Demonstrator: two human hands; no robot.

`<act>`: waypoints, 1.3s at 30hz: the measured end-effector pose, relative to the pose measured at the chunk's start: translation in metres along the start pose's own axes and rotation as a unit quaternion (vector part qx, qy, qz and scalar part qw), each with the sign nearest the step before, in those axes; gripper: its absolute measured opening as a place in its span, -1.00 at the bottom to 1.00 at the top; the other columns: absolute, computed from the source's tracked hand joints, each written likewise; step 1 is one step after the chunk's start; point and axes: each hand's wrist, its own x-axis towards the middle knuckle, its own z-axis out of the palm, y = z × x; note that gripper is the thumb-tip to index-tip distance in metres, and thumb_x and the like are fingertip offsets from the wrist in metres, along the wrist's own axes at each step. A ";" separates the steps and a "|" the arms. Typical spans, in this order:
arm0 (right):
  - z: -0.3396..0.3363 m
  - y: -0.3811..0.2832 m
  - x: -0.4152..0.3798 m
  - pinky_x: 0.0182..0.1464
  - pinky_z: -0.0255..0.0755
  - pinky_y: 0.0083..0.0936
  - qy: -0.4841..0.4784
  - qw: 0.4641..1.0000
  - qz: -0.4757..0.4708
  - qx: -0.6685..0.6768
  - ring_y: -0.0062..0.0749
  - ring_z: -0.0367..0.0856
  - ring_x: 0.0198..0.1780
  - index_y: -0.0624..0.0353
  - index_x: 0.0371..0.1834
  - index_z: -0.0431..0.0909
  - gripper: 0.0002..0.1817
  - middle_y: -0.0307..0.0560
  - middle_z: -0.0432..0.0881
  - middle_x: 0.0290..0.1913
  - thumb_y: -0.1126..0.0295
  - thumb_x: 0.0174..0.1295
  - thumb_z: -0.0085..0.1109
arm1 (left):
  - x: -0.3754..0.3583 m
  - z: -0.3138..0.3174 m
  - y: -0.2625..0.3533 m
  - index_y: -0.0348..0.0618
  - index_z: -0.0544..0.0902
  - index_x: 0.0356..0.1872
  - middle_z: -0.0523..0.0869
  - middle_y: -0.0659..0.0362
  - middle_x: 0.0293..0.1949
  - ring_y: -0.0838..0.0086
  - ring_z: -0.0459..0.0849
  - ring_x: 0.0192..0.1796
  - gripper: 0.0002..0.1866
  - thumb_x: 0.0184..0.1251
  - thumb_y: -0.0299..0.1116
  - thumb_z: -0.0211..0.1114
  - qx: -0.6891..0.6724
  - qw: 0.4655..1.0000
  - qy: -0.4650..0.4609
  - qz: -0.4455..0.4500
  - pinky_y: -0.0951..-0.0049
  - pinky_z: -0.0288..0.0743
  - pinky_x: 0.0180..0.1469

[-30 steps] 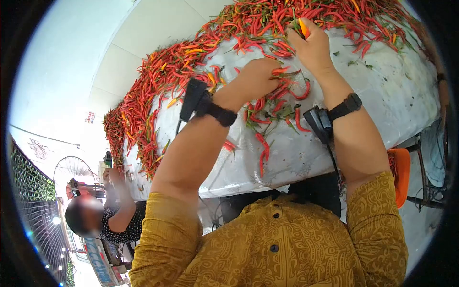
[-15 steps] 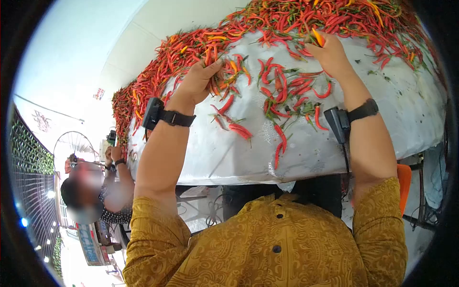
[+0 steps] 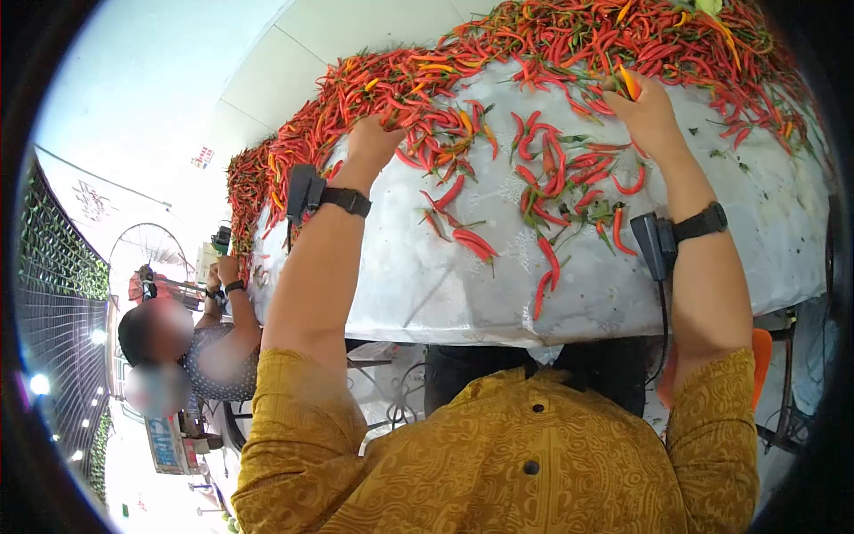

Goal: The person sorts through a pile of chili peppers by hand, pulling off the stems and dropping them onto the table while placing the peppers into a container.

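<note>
My right hand [image 3: 648, 109] is closed around an orange chili pepper [image 3: 630, 84], which sticks up past the fingers; green stems show beside it. At the front edge of the big chili pile, my left hand [image 3: 375, 141] has its fingers curled in around a chili pepper [image 3: 389, 123], though the fingertips are partly hidden among the peppers. Between my hands, loose red chili peppers [image 3: 556, 165] lie scattered on the plastic-covered table [image 3: 400, 276]. A smaller group of red chilies [image 3: 473, 242] rests nearer to me.
A long heap of red chili peppers [image 3: 614, 40] runs along the far side of the table and round to the left. At the left, another person [image 3: 222, 356] works by the heap's end. An orange chair [image 3: 761, 356] stands at the right beneath the table edge.
My left hand has moved away from the loose chilies to the pile's edge, its back now turned up. My right hand still grips the orange chili. The whole view has shifted slightly.
</note>
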 end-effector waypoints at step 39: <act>-0.002 -0.005 -0.003 -0.25 0.41 -0.43 0.064 0.996 -0.013 -0.064 -0.21 0.58 -0.39 0.24 -0.27 0.56 -0.74 0.04 0.60 -0.45 0.32 0.00 0.11 | 0.032 0.043 0.062 -0.11 0.56 -0.07 0.61 0.02 -0.16 0.17 0.56 -0.08 -0.58 -0.07 -0.42 0.31 0.091 0.913 -0.189 0.351 0.26 0.43 -0.05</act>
